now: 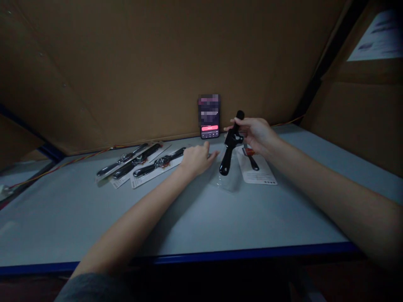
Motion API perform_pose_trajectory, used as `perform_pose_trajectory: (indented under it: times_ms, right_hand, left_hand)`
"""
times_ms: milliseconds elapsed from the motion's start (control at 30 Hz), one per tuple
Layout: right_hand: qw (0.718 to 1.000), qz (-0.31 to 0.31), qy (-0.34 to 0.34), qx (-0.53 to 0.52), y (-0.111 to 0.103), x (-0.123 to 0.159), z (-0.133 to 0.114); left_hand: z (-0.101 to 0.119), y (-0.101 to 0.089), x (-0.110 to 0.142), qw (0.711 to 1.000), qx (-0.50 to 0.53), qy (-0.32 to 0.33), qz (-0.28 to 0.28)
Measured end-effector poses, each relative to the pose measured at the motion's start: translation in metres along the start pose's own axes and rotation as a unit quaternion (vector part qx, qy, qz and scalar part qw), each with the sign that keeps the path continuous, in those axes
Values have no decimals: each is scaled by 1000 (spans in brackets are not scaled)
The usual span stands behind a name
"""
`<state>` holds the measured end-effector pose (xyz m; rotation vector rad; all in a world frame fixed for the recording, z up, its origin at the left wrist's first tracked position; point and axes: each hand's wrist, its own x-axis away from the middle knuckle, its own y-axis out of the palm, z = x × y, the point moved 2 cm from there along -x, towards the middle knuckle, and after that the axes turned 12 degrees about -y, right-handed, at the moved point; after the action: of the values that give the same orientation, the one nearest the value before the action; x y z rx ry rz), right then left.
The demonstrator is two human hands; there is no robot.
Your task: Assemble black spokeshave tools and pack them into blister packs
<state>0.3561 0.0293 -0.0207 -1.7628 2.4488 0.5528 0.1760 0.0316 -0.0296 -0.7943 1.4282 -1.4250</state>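
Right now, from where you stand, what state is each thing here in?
Right hand: raised, gripping the strap.
Black watch strap: held upright above the table.
Left hand: open, low over the table.
Clear plastic shell: lying on the table below the strap.
Three black watch straps: lying side by side on white cards.
White card: flat, a black item on it.
Phone: upright against the cardboard, screen lit.

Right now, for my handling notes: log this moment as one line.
right hand: holds black strapped watch upright | left hand: open, beside clear plastic tray | nearby: three carded watches, phone
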Motion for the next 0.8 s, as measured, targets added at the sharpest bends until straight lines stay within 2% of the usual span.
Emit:
perform_pose_trajectory:
  times_ms: [100, 167, 233, 300, 467, 500, 567, 667, 733, 800]
  right_hand:
    - [999, -32, 10, -1, 5, 4, 2]
    - [998, -67, 18, -9, 13, 12, 2]
    - [994, -101, 30, -33, 25, 25, 1]
    - [989, -129, 46, -63, 38, 41, 1]
    - [978, -167, 74, -103, 67, 79, 6]
    - [976, -172, 74, -107, 70, 82, 7]
    - [974, -192, 67, -99, 73, 84, 9]
    - [969, -242, 51, 27, 71, 77, 10]
    - [940, -303, 19, 157, 67, 70, 11]
    - [885, -390, -28, 252, 64, 66, 12]
  left_hand:
    - [-23, -19, 6, 996, 83, 2, -27]
    - [-37, -31, 14, 973, 214, 2, -87]
    - [-47, -39, 25, 920, 355, -18, -168]
    - [-51, -43, 38, 864, 441, -40, -239]
    - [-53, -39, 61, 742, 543, -60, -387]
    - [-55, -37, 63, 730, 551, -60, -399]
    - [-61, -33, 64, 729, 556, -71, -392]
    - [-75, -27, 60, 724, 575, -111, -365]
    - [-84, -24, 57, 697, 601, -151, -361]
    - [-92, -23, 55, 669, 630, -190, -346]
